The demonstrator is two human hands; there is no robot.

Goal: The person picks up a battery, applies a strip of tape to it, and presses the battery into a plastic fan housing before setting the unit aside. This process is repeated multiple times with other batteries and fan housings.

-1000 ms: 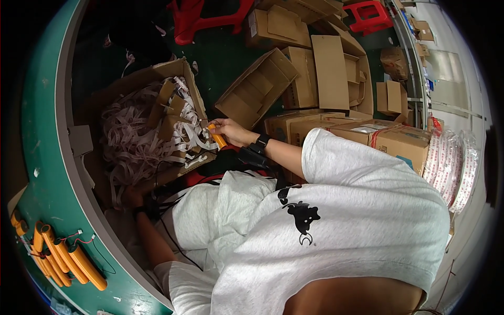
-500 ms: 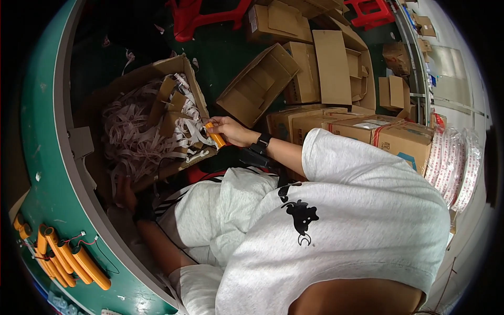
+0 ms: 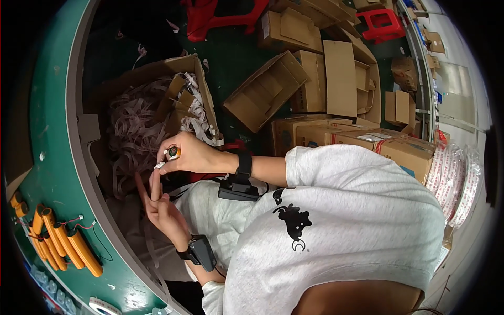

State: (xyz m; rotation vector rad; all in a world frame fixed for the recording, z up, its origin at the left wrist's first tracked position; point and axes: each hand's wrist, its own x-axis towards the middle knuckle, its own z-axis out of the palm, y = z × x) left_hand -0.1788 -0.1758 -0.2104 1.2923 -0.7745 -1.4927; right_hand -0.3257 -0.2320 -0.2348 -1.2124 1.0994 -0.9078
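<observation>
Cylinder [image 3: 174, 152], orange, pinched in our right hand [image 3: 191, 154]; left hand [image 3: 164, 212] close beside, grip we can't tell.

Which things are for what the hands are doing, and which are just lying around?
In use:
orange cylinder, in the right hand; the left hand is close by
probably the other orange cylinders on the green table

Just lying around, it seems:
red stools
cardboard boxes
plastic-wrapped rolls
</observation>
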